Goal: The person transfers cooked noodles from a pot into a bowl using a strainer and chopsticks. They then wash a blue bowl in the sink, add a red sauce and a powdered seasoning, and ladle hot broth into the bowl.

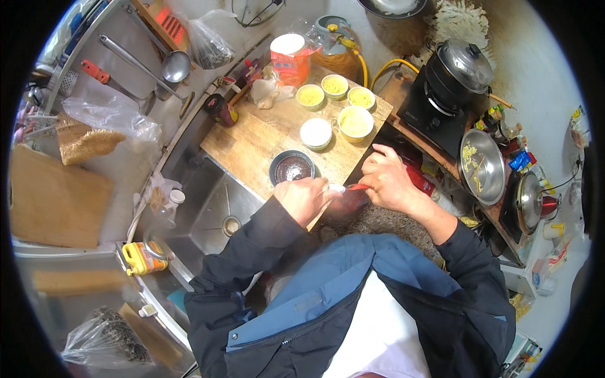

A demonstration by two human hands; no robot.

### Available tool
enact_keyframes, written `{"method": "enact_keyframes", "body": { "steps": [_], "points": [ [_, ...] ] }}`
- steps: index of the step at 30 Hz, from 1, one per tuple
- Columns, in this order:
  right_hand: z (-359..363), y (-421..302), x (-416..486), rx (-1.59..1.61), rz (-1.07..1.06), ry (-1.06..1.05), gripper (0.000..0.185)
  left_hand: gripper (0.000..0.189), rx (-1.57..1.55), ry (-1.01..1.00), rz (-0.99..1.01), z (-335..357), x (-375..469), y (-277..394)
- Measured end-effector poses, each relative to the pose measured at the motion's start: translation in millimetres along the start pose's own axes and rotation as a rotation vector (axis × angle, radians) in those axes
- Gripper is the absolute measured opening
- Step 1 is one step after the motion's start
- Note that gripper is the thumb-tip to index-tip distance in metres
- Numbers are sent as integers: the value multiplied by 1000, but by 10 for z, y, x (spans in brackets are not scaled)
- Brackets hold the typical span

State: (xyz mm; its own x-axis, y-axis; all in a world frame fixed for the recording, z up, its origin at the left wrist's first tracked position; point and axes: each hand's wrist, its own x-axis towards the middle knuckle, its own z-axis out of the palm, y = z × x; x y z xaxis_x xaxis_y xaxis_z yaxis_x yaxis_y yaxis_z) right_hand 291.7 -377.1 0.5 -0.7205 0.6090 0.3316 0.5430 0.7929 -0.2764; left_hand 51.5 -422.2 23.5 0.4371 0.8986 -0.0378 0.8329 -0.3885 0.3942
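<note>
My left hand (302, 197) is over the near edge of a wooden board (255, 137), its fingers pinching a small red-and-white plastic item (336, 188). The fingers of my right hand (390, 177) grip the red end of the same item, just off the board's right edge. Its exact kind is unclear, and the fingers partly hide it. Just beyond my left hand stands a dark bowl (291, 166) of glossy dark sauce. Farther back are a white-topped paper tub (315, 134), a larger tub of pale yellow food (356, 124) and several smaller tubs of yellow shreds (310, 97).
A steel sink (208, 212) lies left, partly under the board. At the back stand an orange-and-white container (289, 59), a dark-lidded jar (220, 109) and a gas cylinder (333, 28). To the right are a black pot (458, 66) on a stove and a steel basin (491, 165).
</note>
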Motion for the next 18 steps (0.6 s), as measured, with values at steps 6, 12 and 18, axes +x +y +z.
{"method": "enact_keyframes", "body": {
  "steps": [6, 12, 18],
  "points": [
    [-383, 8, 69, -55, -5, 41, 11, 29, -94, 317, 378, -189, 54, 191],
    [-474, 0, 186, -85, -34, 49, 11, 31, 46, 218, 267, -283, 91, 178],
    [-494, -58, 373, -44, -86, 71, 15, 36, 12, 442, 395, -451, 19, 71]
  ]
}}
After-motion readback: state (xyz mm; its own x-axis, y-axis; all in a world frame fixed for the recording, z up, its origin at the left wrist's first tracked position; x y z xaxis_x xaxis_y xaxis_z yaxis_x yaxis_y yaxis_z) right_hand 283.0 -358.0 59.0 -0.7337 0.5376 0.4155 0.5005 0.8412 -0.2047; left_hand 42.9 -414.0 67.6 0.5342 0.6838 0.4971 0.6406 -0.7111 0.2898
